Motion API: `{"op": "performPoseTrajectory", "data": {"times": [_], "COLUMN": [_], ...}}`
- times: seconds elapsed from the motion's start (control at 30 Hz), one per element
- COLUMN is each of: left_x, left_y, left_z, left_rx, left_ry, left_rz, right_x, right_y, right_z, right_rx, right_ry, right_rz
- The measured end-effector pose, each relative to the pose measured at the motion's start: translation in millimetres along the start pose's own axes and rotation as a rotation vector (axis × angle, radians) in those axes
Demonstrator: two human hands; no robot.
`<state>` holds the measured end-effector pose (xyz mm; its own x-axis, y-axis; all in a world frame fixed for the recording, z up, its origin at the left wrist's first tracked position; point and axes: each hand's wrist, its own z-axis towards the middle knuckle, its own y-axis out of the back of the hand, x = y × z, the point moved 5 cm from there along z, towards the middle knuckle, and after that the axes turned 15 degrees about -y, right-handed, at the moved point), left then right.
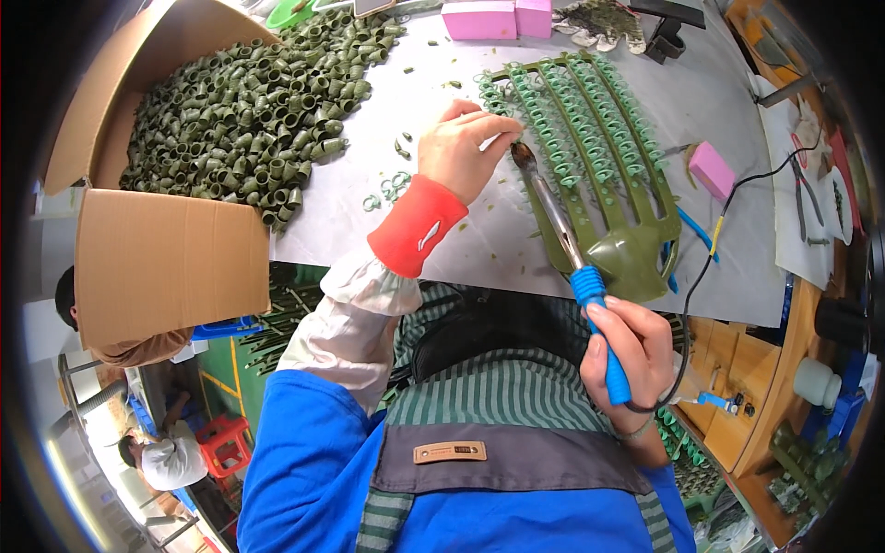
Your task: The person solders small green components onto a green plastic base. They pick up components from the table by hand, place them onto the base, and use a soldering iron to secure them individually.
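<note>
My right hand (pixel 627 355) grips the blue handle of a soldering iron (pixel 567 230), whose dark tip points up at the left side of an olive-green plastic frame (pixel 636 253). Its long strips carry rows of light green rings (pixel 562 120). My left hand (pixel 466 147), in a red wristband, is pinched just beside the tip; whatever small piece its fingers hold is hidden. Loose light green rings (pixel 392 189) lie on the white sheet below and left of that hand, with small olive bits (pixel 404 147) nearby.
A heap of olive caps (pixel 240 120) and a cardboard box (pixel 171 267) fill the left. Pink blocks (pixel 479 20) (pixel 710 170), a dark glove (pixel 599 23) and pliers (pixel 807 203) surround the frame. A black cord runs rightward. Two other people (pixel 175 461) are at the lower left.
</note>
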<state>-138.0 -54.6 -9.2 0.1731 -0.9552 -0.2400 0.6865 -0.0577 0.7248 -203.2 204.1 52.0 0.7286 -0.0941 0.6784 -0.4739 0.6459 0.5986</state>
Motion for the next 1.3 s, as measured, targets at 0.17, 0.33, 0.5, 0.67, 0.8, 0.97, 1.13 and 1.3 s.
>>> {"op": "performPoseTrajectory", "data": {"times": [0.17, 0.33, 0.5, 0.67, 0.8, 0.97, 1.13, 1.3], "left_x": [3, 84, 91, 75, 69, 81, 77, 72], "left_y": [8, 59, 76, 60, 53, 65, 48, 42], "left_z": [4, -44, -85, -93, -90, -79, -80, -76], "left_rx": [-0.078, -0.179, 0.200, 0.287, 0.210, 0.258, 0.372, 0.358], "left_ry": [-0.084, 0.631, 0.715, 0.583, 0.381, 0.564, 0.409, 0.616], "left_rz": [-0.115, -0.458, -0.194, -0.016, -0.123, 0.144, 0.210, -0.189], "right_x": [3, 7, 6, 11, 13, 14, 15, 14], "right_y": [12, 10, 8, 7, 6, 7, 8, 9], "right_z": [-9, -13, -12, -11, -11, -12, -13, -13], "right_rx": [0.076, 0.099, 0.093, 0.121, 0.144, 0.132, 0.105, 0.079], "right_ry": [-0.018, -0.010, -0.018, 0.003, -0.001, 0.003, 0.008, -0.003], "right_rz": [-0.016, 0.034, 0.029, 0.013, 0.037, 0.019, 0.007, 0.032]}}
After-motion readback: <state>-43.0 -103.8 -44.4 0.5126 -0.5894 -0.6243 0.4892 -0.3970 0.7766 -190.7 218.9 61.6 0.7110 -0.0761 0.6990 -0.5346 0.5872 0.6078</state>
